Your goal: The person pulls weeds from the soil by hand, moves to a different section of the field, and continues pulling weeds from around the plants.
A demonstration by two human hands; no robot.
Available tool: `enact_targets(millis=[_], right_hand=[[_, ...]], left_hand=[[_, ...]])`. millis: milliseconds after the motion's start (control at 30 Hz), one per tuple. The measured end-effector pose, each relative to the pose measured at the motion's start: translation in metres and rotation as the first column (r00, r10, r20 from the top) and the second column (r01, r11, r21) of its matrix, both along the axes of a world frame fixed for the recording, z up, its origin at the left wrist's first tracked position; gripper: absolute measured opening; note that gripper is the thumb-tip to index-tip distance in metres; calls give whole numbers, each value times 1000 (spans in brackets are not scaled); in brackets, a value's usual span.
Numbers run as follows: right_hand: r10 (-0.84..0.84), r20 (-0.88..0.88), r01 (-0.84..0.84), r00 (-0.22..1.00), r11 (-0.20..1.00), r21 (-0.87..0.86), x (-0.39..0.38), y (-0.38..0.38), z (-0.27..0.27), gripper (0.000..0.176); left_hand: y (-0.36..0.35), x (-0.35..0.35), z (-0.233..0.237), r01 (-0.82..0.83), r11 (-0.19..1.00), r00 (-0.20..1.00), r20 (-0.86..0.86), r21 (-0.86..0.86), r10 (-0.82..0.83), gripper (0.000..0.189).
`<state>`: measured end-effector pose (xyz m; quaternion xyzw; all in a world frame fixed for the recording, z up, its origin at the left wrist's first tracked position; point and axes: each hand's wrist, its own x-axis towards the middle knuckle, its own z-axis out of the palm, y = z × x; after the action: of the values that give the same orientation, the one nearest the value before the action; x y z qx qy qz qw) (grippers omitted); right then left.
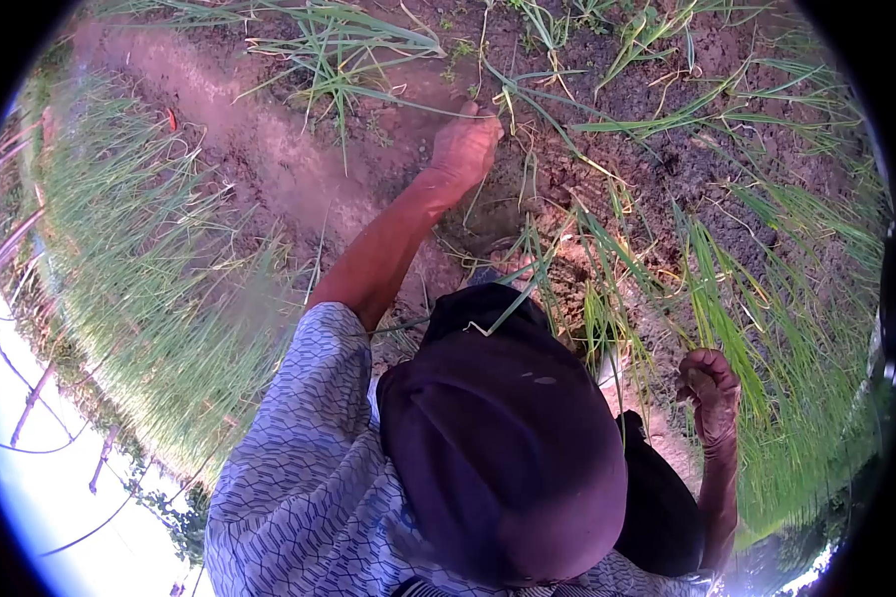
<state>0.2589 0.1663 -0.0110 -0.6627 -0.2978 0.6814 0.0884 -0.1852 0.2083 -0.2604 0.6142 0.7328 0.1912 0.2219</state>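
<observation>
My left hand reaches forward to the soil, its fingers curled down at the ground. A thin green leaf crosses over its knuckles, and a pale yellowish stalk stands right beside it. What the fingertips pinch, if anything, is hidden. On the right, my right hand is raised with fingers curled in, near long green onion-like leaves. I cannot make out what lies inside that fist. A clump of onion-like plants with a pale base leans over the soil ahead of my left hand.
Brown damp soil runs between dense green rows on the left and more plants on the right. A dark rounded cloth shape fills the lower middle, beside my patterned sleeve. Bare twigs stand at far left.
</observation>
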Motion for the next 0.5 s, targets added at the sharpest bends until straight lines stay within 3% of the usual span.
enact_targets(millis=[67,167,300,400,433,500], right_hand=[[-85,-17,85,996,996,8,1,-7,-4,18],[-106,-50,106,993,994,-10,-15,-9,-6,19],[-27,-70,28,997,999,15,-26,-5,-2,19],[-27,-63,30,998,999,37,-26,-5,0,18],[-49,-51,51,997,998,37,-25,-6,0,17],[-75,-73,78,994,996,43,-23,-8,0,17]], left_hand=[[6,4,-4,-91,994,964,256,68,71,16],[29,10,5,-216,976,932,292,-37,217,19],[39,28,-6,-100,995,995,-18,4,100,21],[34,26,-6,-20,994,999,-36,-108,17,20],[25,24,-1,-23,997,1000,-13,-69,22,17],[15,7,-17,-271,962,891,380,11,247,17]])
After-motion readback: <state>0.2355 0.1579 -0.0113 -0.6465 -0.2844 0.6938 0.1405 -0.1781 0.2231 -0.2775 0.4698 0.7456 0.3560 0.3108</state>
